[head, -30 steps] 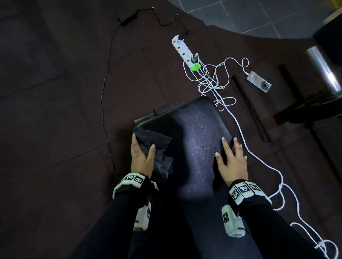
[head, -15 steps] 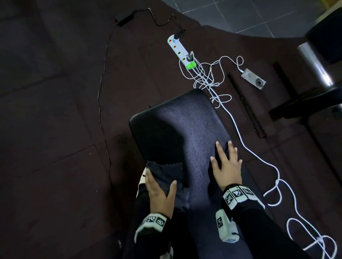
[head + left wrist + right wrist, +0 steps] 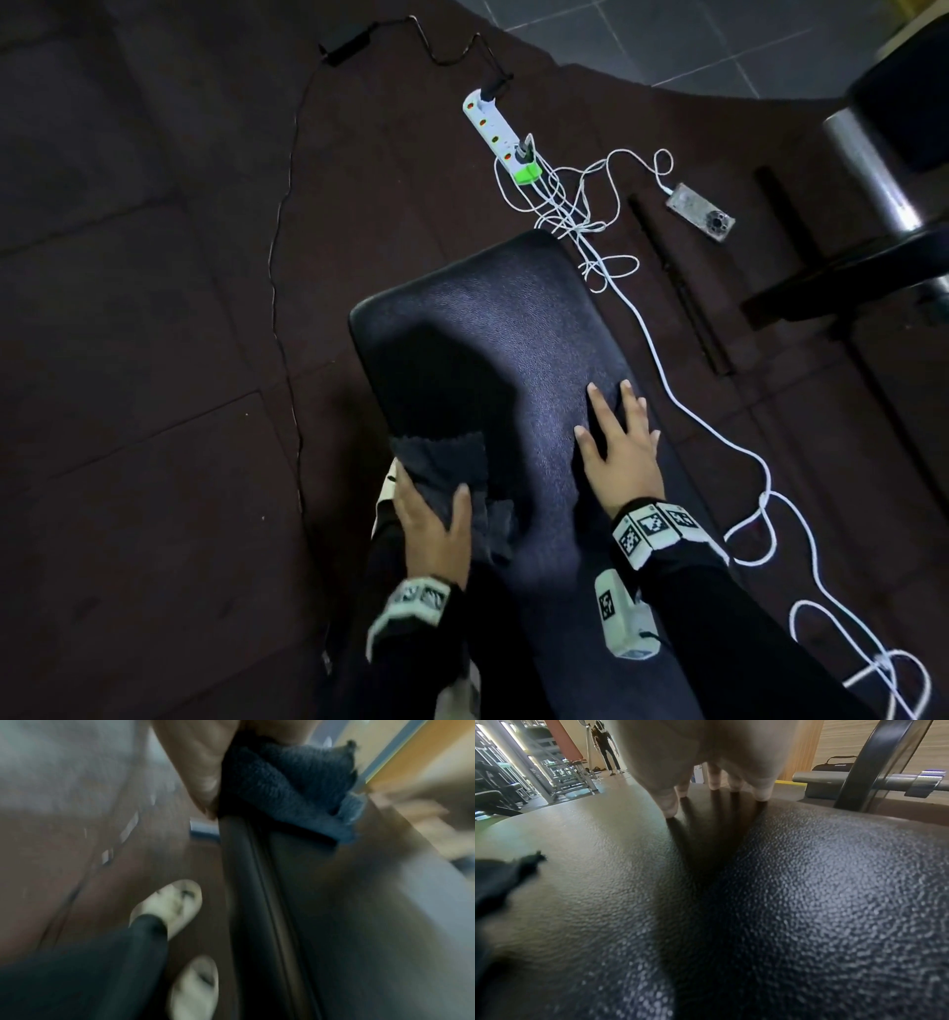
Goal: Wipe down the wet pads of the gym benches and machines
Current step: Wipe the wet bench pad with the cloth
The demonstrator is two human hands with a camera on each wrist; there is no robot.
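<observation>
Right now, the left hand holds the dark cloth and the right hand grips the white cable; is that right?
Not quite: in the head view the left hand holds the dark cloth, but the right hand lies flat on the bench pad.

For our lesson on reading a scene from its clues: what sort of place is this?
Most likely a gym: a padded bench, a barbell carrying a weight plate beside it, and rows of weight machines in the background.

Black bench pad point(image 3: 488, 329), dark cloth point(image 3: 441, 462) on its near left edge
</observation>
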